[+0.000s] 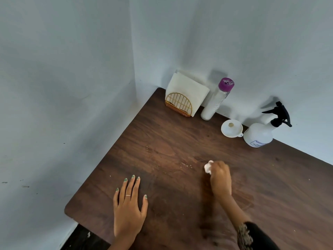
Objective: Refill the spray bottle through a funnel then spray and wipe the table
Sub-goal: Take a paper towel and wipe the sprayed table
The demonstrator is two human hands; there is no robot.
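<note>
A white spray bottle (pixel 259 133) with a black trigger head stands at the back right of the dark wooden table (pixel 180 141), against the wall. A white funnel (pixel 231 128) lies just left of it, mouth up. My right hand (pixel 220 176) grips a crumpled white tissue (pixel 208 166) and presses it on the table's middle. My left hand (pixel 128 204) rests flat on the table near the front left edge, fingers straight. Small crumbs and smears (pixel 185 165) dot the wood left of the tissue.
A gold wire holder with white napkins (pixel 183 98) stands in the back corner. Beside it is a clear bottle with a purple cap (pixel 215 101), filled with white content. Pale walls bound the table at the back and left.
</note>
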